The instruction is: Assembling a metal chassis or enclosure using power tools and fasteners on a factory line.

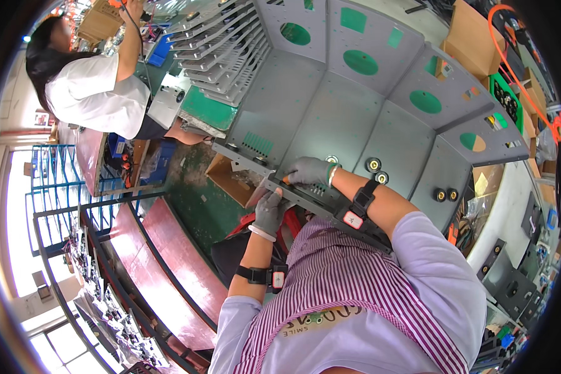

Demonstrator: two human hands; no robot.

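Note:
Before me stand several grey sheet-metal panels (330, 118) with upright walls, the walls pierced by round and square cut-outs. My right hand (308, 171), in a grey glove, is closed at the front edge of the nearest panel. A small orange piece (286, 179) shows at its fingertips; its kind is hard to make out. Just below that edge, my left hand (269, 213), also gloved, is closed with its fingertips against the panel's front flange (302, 198). What it may hold is hidden. Round black-and-gold parts (373, 164) sit on the panel right of my right hand.
Slotted metal plates (221, 53) are stacked at the far left. Beyond them a person in a white shirt (96, 93) works. An open cardboard box (229, 181) lies below the panel's left end. A metal rack (162, 262) stands left, and an orange hose (511, 65) hangs at right.

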